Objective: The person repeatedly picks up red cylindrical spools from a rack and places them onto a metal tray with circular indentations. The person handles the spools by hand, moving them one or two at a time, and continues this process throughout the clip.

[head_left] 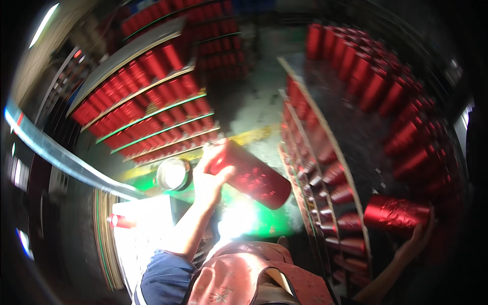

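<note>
My left hand (pixel 212 163) is closed around the upper end of a shiny red metal cylinder (pixel 256 178). This cylinder is tilted, its wider free end pointing right and down, and raised spots or highlights show on its side. Off to the right, my right hand (pixel 418 241) grips the end of a second red metal cylinder (pixel 394 212), which lies nearly level beside the rack's top board. A raised pattern shows on its surface. Part of the right hand's fingers is hidden behind that cylinder.
A tiered rack (pixel 147 96) full of red cylinders stands at the left. Another rack (pixel 325 137) on the right carries several rows, with many upright cylinders (pixel 376 89) on top. A round metal bucket (pixel 173 174) sits on the floor near a brightly lit white box (pixel 145 218).
</note>
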